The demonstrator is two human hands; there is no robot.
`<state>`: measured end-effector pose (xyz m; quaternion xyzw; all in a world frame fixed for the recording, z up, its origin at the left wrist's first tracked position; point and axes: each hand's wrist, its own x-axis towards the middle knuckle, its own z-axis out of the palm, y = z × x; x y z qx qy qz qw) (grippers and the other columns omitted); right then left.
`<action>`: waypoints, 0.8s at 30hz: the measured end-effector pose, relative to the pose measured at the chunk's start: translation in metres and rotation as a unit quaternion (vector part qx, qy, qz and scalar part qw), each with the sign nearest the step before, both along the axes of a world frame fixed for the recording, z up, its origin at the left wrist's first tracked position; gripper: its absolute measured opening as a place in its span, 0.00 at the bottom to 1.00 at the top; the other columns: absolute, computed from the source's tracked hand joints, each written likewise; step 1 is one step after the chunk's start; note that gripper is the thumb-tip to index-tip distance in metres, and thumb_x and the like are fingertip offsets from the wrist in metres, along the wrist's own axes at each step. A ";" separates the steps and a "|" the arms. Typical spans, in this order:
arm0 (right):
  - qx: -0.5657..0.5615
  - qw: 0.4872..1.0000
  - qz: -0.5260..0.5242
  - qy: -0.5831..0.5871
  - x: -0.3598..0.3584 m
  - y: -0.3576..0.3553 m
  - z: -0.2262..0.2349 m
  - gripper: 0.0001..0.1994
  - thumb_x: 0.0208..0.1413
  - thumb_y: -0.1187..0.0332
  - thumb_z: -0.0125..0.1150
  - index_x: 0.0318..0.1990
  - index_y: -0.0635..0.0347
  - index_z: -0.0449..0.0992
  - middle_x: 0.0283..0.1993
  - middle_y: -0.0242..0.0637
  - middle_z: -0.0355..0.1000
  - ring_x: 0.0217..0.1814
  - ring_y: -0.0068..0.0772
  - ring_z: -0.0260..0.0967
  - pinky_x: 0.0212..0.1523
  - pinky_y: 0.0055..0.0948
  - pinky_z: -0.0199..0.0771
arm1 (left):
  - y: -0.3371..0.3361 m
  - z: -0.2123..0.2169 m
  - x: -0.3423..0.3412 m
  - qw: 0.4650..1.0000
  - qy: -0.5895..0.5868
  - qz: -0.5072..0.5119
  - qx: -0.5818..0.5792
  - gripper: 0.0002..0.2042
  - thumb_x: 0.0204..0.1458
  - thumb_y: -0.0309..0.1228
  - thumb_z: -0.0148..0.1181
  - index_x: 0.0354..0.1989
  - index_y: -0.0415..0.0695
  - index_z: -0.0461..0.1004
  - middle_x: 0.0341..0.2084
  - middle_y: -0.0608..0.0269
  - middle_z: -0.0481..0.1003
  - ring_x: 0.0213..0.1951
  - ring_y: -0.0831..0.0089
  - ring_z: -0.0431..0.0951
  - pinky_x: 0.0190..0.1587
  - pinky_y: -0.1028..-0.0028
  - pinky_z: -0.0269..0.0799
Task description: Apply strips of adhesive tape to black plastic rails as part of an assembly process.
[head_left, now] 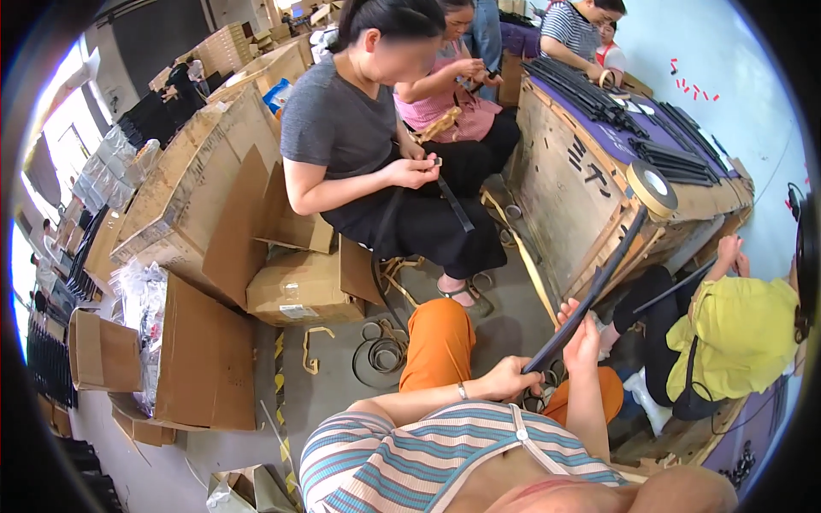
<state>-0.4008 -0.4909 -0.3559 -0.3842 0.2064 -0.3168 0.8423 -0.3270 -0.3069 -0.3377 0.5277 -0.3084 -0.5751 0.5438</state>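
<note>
A long black tube [605,275] slants up and to the right in front of me, its far end close to a roll of tan tape [652,189] at the wooden crate's corner. My left hand [506,379] is closed around the near end. Farther up, my right hand [583,336] grips the same tube with its fingers curled against it. Whether the far end touches the tape roll I cannot tell.
A wooden crate [556,162] with bundled black tubes [676,162] stands ahead right. Opposite sits a person in grey [342,128] handling a black strip; a person in yellow [735,338] is at right. Cardboard boxes [205,359] stand left; coiled black strip [380,355] lies on the floor.
</note>
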 end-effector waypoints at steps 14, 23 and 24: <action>-0.020 0.994 0.030 -0.100 0.016 0.002 0.061 0.15 0.55 0.61 0.48 0.44 0.62 0.70 0.44 0.37 0.70 0.46 0.31 0.67 0.51 0.32 0.63 | -0.011 0.026 0.009 0.999 0.032 0.016 -0.007 0.07 0.54 0.28 0.49 0.34 0.37 0.71 0.21 0.65 0.76 0.10 0.88 0.60 0.11 0.85 0.54; -0.059 0.997 0.027 -0.049 0.028 0.011 0.076 0.17 0.55 0.60 0.53 0.44 0.64 0.71 0.36 0.33 0.71 0.38 0.23 0.67 0.41 0.23 0.66 | 0.003 0.030 0.005 1.000 0.010 0.012 -0.001 0.07 0.53 0.28 0.50 0.34 0.38 0.72 0.22 0.65 0.76 0.11 0.87 0.61 0.12 0.85 0.56; -0.062 0.998 0.003 -0.012 0.026 0.003 0.076 0.16 0.55 0.61 0.54 0.44 0.64 0.71 0.36 0.34 0.71 0.36 0.23 0.67 0.38 0.21 0.67 | -0.001 0.029 0.001 1.000 0.001 0.002 -0.008 0.07 0.53 0.28 0.50 0.34 0.39 0.72 0.22 0.66 0.76 0.11 0.87 0.61 0.12 0.85 0.56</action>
